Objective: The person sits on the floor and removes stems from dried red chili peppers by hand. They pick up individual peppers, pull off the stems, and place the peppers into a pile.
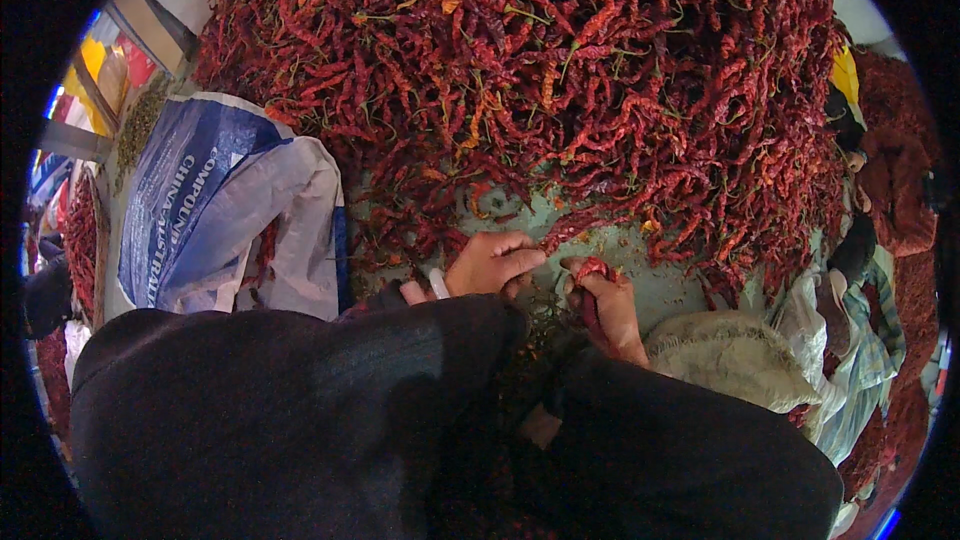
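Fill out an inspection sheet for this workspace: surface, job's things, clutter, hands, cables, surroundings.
Surface: pale green-grey surface, partly covered, scattered with small bits.
Job's things: large heap of dried red chillies, many with stems, spreading toward the hands.
Clutter: blue-and-white sack on the left; beige woven sack on the right.
Hands: left hand at the heap's near edge, fingers bent, grip unclear; right hand closed on red chillies.
Cables: nothing seen.
Surroundings: more red material toward both edges, details unclear.
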Demonstrator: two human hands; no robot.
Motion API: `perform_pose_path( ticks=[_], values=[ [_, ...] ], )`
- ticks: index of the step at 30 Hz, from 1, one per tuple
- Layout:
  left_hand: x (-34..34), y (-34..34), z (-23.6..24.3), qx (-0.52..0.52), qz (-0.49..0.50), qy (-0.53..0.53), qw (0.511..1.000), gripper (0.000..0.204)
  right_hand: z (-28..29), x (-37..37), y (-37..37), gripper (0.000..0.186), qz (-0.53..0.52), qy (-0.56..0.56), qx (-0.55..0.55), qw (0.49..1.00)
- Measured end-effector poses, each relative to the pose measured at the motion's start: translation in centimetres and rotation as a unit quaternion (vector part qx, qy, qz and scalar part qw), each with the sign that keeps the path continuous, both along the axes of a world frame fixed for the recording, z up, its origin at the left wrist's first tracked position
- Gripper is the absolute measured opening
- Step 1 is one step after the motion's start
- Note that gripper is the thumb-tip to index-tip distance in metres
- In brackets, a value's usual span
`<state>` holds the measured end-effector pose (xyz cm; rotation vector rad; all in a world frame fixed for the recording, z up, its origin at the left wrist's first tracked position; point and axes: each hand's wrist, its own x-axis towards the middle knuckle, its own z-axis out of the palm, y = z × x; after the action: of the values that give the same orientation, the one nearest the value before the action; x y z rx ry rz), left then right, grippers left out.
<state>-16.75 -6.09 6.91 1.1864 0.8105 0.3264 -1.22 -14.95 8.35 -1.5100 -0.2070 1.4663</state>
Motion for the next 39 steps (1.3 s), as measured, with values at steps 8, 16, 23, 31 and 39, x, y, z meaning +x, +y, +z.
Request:
perform_pose_path(
  ticks=[8,16,23,31,39],
  values=[
    [-0.3,0.3,-1.8,0.403,-0.112,-0.049,0.907,0.012,1.4,-0.8,-0.8,0.034,0.187,-0.533,0.253,0.786],
    [-0.1,0.5,0.1,0.327,-0.192,0.132,0.916,0.021,-0.9,0.0,-1.0,0.037,0.328,-0.546,0.25,0.729],
    [0.1,1.1,-2.5,0.089,-0.025,-0.1,0.991,0.017,-1.2,-0.2,-1.2,0.019,0.151,-0.223,0.122,0.955],
    [0.5,0.6,-1.6,-0.072,-0.015,-0.156,0.985,0.021,0.6,-0.8,-0.6,0.015,0.107,-0.026,0.037,0.993],
    [0.4,0.0,-2.1,-0.183,0.035,-0.251,0.95,0.021,-1.2,-1.1,-1.1,0.018,0.053,0.043,0.037,0.997]
  ],
)
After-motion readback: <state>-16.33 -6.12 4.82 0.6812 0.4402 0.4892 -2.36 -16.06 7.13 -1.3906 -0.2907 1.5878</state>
